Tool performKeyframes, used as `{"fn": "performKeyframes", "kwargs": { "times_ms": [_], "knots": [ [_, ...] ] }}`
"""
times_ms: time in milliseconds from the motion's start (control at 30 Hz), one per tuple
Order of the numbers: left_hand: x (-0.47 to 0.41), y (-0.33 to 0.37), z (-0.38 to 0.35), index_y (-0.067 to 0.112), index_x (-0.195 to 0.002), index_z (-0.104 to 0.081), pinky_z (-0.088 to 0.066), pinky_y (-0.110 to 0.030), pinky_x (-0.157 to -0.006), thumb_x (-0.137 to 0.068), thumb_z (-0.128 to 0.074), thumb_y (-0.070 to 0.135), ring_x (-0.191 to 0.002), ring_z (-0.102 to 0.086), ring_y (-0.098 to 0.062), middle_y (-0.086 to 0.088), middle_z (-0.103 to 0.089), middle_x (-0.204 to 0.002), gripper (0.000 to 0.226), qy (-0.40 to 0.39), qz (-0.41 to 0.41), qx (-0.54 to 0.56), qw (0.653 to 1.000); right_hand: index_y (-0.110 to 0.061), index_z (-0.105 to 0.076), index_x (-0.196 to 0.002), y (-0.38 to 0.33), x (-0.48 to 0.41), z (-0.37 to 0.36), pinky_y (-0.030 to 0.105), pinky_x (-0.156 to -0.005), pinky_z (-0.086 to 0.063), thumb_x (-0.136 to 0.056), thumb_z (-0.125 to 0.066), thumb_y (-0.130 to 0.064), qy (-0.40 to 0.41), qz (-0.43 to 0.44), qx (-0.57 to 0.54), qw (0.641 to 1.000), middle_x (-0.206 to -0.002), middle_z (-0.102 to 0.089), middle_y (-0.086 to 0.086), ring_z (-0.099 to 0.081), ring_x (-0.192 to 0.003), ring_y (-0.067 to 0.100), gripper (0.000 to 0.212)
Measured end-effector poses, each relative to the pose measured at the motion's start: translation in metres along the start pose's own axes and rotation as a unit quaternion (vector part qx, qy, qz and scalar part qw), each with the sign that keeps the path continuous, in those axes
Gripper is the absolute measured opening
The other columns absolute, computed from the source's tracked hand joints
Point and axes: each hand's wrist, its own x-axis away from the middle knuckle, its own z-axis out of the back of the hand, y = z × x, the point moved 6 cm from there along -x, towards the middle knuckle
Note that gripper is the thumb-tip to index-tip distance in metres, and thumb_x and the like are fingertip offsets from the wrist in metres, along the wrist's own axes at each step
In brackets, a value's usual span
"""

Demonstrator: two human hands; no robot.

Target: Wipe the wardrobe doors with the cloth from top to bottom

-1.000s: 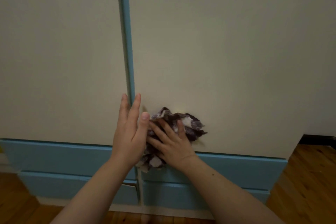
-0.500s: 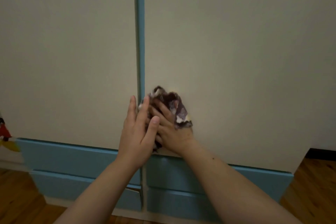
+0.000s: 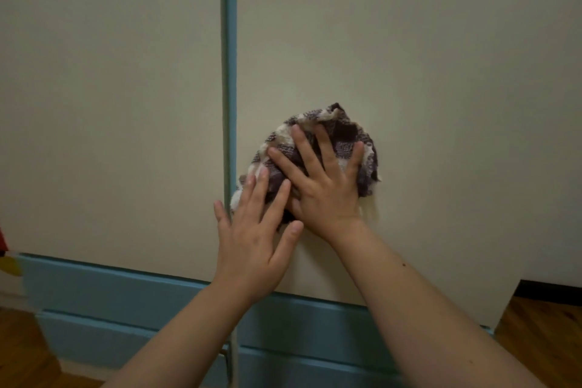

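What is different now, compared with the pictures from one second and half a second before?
The cloth has moved up the right door, away from the blue base trim it overlapped a second ago, pushed by the right hand. The left hand shifted right, and its fingertips now rest on the cloth's lower left edge. Unchanged: both hands flat, right hand pressing the cloth.
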Motion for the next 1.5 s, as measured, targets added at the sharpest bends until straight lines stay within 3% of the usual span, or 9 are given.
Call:
{"fn": "performKeyframes", "kwargs": {
  "times_ms": [233, 367, 633, 833, 1033, 1167, 1300, 1433, 1500],
  "knots": [
    [-0.025, 0.056, -0.015, 0.032, -0.143, -0.022, -0.001, -0.059, -0.103, -0.094, -0.013, 0.058, -0.141, -0.008, -0.022, -0.005, -0.015, -0.154, 0.057, -0.003, -0.117, -0.055, 0.992, -0.037, -0.026, -0.144, 0.104, 0.035, 0.028, 0.068, -0.103, 0.003, -0.082, -0.041, -0.057, 0.002, -0.135, 0.048, 0.990, -0.152, -0.021, 0.006, 0.001, -0.145, 0.025, 0.067],
    [-0.036, 0.056, -0.011, 0.032, -0.143, -0.018, -0.002, -0.057, -0.106, -0.091, -0.011, 0.062, -0.141, -0.004, -0.020, -0.007, -0.015, -0.155, 0.060, 0.011, -0.088, -0.022, 0.996, -0.032, -0.028, -0.144, 0.149, 0.052, 0.041, 0.074, -0.097, -0.001, -0.077, -0.042, -0.058, -0.009, -0.213, 0.052, 0.976, -0.150, -0.022, 0.012, -0.012, -0.139, 0.036, 0.073],
    [-0.045, 0.054, -0.006, 0.030, -0.144, -0.016, -0.006, -0.056, -0.105, -0.088, -0.020, 0.064, -0.140, -0.003, -0.023, -0.011, -0.012, -0.154, 0.065, 0.024, -0.085, -0.040, 0.995, -0.028, -0.020, -0.147, 0.205, 0.084, 0.061, 0.073, -0.101, 0.000, -0.073, -0.040, -0.054, -0.014, -0.425, 0.016, 0.905, -0.156, -0.011, 0.015, -0.003, -0.142, 0.037, 0.082],
    [-0.048, 0.045, 0.005, 0.028, -0.143, -0.020, -0.009, -0.059, -0.103, -0.082, -0.035, 0.054, -0.139, -0.006, -0.026, -0.015, -0.014, -0.154, 0.068, 0.050, -0.069, -0.040, 0.996, -0.029, -0.009, -0.146, 0.190, 0.058, 0.058, 0.072, -0.103, 0.001, -0.072, -0.035, -0.052, 0.001, -0.503, -0.026, 0.864, -0.156, -0.005, 0.017, 0.003, -0.142, 0.042, 0.082],
    [-0.055, 0.046, 0.030, 0.024, -0.143, -0.022, -0.009, -0.059, -0.104, -0.085, -0.035, 0.054, -0.140, -0.008, -0.027, -0.016, -0.016, -0.153, 0.066, 0.101, -0.078, -0.020, 0.992, -0.027, -0.031, -0.144, 0.120, -0.021, 0.042, 0.073, -0.099, 0.002, -0.066, -0.043, -0.055, -0.007, -0.341, -0.031, 0.939, -0.152, -0.021, 0.023, -0.010, -0.139, 0.046, 0.084],
    [-0.063, 0.054, 0.040, 0.026, -0.144, -0.020, -0.005, -0.056, -0.107, -0.087, -0.031, 0.057, -0.141, -0.007, -0.026, -0.012, -0.013, -0.154, 0.066, 0.115, -0.100, -0.028, 0.988, -0.035, -0.024, -0.143, 0.059, -0.054, 0.025, 0.066, -0.101, 0.011, -0.077, -0.035, -0.060, -0.040, -0.198, -0.022, 0.979, -0.153, -0.015, 0.013, -0.005, -0.140, 0.035, 0.071],
    [-0.068, 0.056, 0.048, 0.026, -0.144, -0.022, -0.004, -0.053, -0.110, -0.084, -0.037, 0.051, -0.142, -0.006, -0.026, -0.013, -0.013, -0.154, 0.066, 0.115, -0.098, -0.029, 0.988, -0.035, -0.024, -0.144, 0.015, -0.077, 0.014, 0.070, -0.100, 0.008, -0.088, -0.018, -0.049, -0.111, -0.078, -0.008, 0.991, -0.155, -0.018, 0.009, -0.005, -0.142, 0.033, 0.058],
    [-0.074, 0.054, 0.054, 0.028, -0.143, -0.024, -0.005, -0.056, -0.109, -0.083, -0.037, 0.053, -0.142, -0.005, -0.024, -0.010, -0.014, -0.155, 0.066, 0.119, -0.085, -0.035, 0.989, -0.034, -0.002, -0.148, -0.005, -0.090, 0.010, 0.077, -0.093, 0.014, -0.092, -0.009, -0.046, -0.185, 0.081, 0.062, 0.977, -0.157, 0.013, 0.008, 0.022, -0.140, 0.035, 0.058],
    [-0.080, 0.056, 0.055, 0.028, -0.143, -0.025, -0.005, -0.057, -0.108, -0.083, -0.036, 0.053, -0.141, -0.005, -0.023, -0.010, -0.015, -0.154, 0.066, 0.123, -0.076, -0.038, 0.989, -0.034, -0.007, -0.148, 0.004, -0.094, 0.012, 0.077, -0.092, 0.014, -0.091, -0.014, -0.046, -0.177, 0.109, 0.069, 0.976, -0.158, 0.008, 0.005, 0.016, -0.142, 0.032, 0.058]
  ]
}}
